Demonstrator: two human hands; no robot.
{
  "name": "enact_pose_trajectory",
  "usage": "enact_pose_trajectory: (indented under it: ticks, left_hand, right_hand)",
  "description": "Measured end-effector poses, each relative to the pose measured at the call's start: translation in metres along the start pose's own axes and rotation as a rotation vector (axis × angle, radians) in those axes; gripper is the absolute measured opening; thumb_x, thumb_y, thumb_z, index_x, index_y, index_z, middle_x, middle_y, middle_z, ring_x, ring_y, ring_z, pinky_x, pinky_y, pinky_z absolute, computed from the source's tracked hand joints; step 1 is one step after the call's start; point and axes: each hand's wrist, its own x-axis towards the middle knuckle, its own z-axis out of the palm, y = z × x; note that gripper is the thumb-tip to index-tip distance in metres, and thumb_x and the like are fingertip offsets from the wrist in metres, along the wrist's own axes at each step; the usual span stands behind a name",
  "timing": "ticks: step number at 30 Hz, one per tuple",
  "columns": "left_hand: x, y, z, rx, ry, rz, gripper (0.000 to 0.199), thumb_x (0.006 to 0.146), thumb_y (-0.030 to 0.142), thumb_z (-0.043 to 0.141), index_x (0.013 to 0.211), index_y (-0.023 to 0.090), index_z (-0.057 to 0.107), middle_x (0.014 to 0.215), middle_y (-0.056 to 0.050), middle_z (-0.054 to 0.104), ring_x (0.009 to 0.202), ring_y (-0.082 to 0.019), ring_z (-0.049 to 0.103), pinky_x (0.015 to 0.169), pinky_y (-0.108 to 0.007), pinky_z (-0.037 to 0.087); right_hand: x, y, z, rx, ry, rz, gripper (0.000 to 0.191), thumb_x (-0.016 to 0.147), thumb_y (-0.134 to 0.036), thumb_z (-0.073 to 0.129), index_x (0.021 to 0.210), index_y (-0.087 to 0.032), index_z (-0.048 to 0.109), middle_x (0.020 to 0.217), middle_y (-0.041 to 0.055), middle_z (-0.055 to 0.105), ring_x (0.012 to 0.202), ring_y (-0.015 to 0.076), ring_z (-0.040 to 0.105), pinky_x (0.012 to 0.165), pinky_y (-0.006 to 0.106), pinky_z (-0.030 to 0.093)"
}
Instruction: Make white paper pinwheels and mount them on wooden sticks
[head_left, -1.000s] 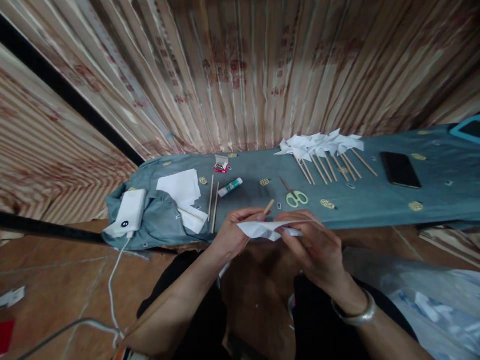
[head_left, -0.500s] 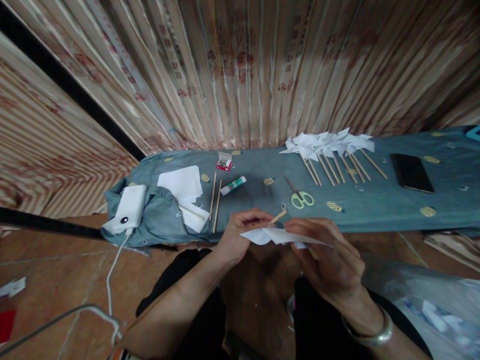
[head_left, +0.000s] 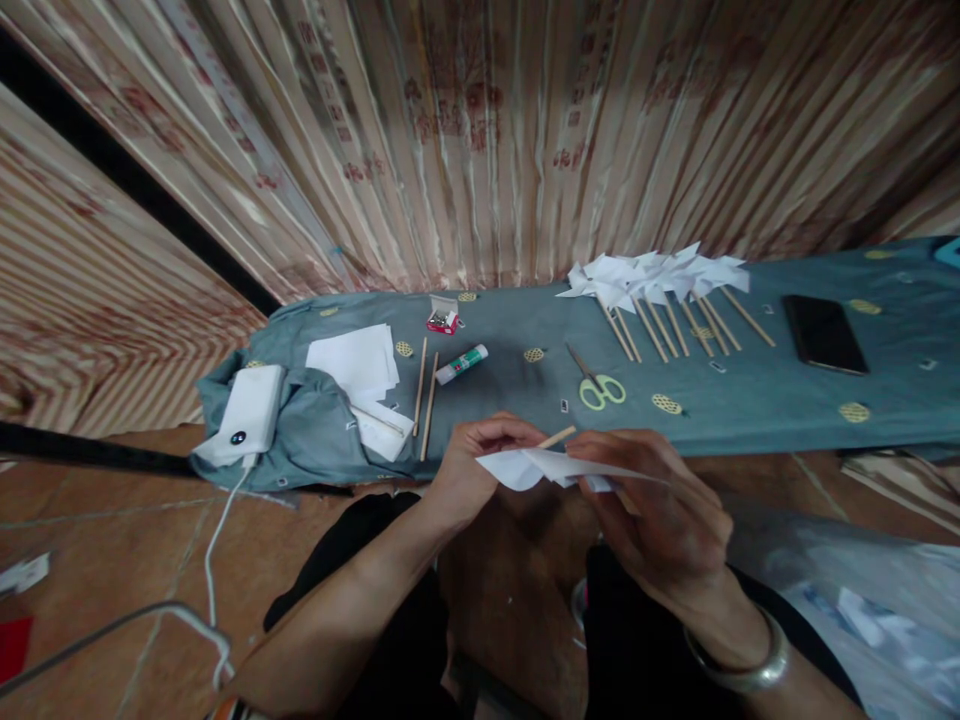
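Observation:
Just in front of the cloth-covered bench's near edge, both hands hold a white paper pinwheel (head_left: 536,466) with folded, pointed blades. My left hand (head_left: 469,468) is closed on a thin wooden stick (head_left: 559,437), whose end pokes out behind the paper, and on the pinwheel's left side. My right hand (head_left: 664,505) pinches the pinwheel's right side, its fingertips partly covered by a blade. How stick and paper are joined is hidden. Beyond the hands lie green-handled scissors (head_left: 600,390), a glue stick (head_left: 463,364) and a small open red box of metal pins (head_left: 442,318).
Several white pinwheels on sticks (head_left: 652,280) lie in a row at the back right, left of a black phone (head_left: 825,335). Loose wooden sticks (head_left: 429,410), white paper sheets (head_left: 352,358) and a cabled white power bank (head_left: 253,410) are on the left. A pleated curtain (head_left: 480,150) hangs behind.
The view has shifted slightly, so the bench things sit a little higher and further left. Both hands keep their hold on the pinwheel; the stick's end has tilted or moved slightly right.

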Motion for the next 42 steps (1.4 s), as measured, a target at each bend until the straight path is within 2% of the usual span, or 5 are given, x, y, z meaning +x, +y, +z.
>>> enact_pose_trajectory:
  ticks: [11,23,29,35,42]
  left_hand:
    - [0.0,0.006,-0.002,0.098,-0.065,0.142,0.014,0.063,0.027,0.083,0.072,0.019,0.076,0.071,-0.002,0.066,0.065,-0.012,0.059,0.064,-0.023,0.046]
    - [-0.003,0.007,-0.001,0.081,-0.067,0.095,0.016,0.061,0.028,0.085,0.07,0.018,0.076,0.071,-0.002,0.065,0.062,-0.011,0.059,0.06,-0.022,0.048]
    - [-0.004,0.008,-0.001,0.034,-0.075,0.08,0.021,0.059,0.032,0.086,0.071,0.018,0.076,0.074,-0.003,0.065,0.065,-0.012,0.061,0.063,-0.025,0.051]
    - [-0.004,0.009,0.0,0.019,-0.087,0.076,0.018,0.06,0.028,0.086,0.071,0.018,0.076,0.072,-0.002,0.065,0.064,-0.011,0.061,0.064,-0.025,0.052]
    - [-0.004,0.009,-0.001,0.049,-0.075,0.067,0.02,0.059,0.031,0.086,0.071,0.019,0.076,0.074,-0.004,0.066,0.065,-0.013,0.062,0.064,-0.026,0.052]
  right_hand:
    - [-0.001,-0.002,-0.001,0.021,-0.01,-0.009,0.029,0.078,0.003,0.061,0.104,-0.01,0.06,0.092,0.0132,0.071,0.093,0.0232,0.065,0.078,0.039,0.055]
    - [-0.002,-0.003,-0.003,-0.029,-0.013,-0.027,0.032,0.078,0.004,0.062,0.107,-0.008,0.06,0.093,0.0141,0.071,0.095,0.0234,0.065,0.079,0.038,0.055]
    - [-0.002,-0.003,-0.004,-0.009,-0.015,-0.02,0.03,0.079,0.002,0.061,0.107,-0.008,0.061,0.094,0.0141,0.071,0.094,0.0232,0.065,0.079,0.039,0.055]
    - [-0.002,-0.004,-0.004,-0.013,-0.002,-0.029,0.028,0.078,0.002,0.062,0.104,-0.008,0.061,0.091,0.0136,0.071,0.093,0.023,0.065,0.079,0.038,0.055]
    - [-0.002,-0.004,-0.003,-0.005,0.014,-0.013,0.032,0.078,0.001,0.061,0.107,-0.012,0.061,0.094,0.0125,0.072,0.092,0.0233,0.067,0.078,0.039,0.056]
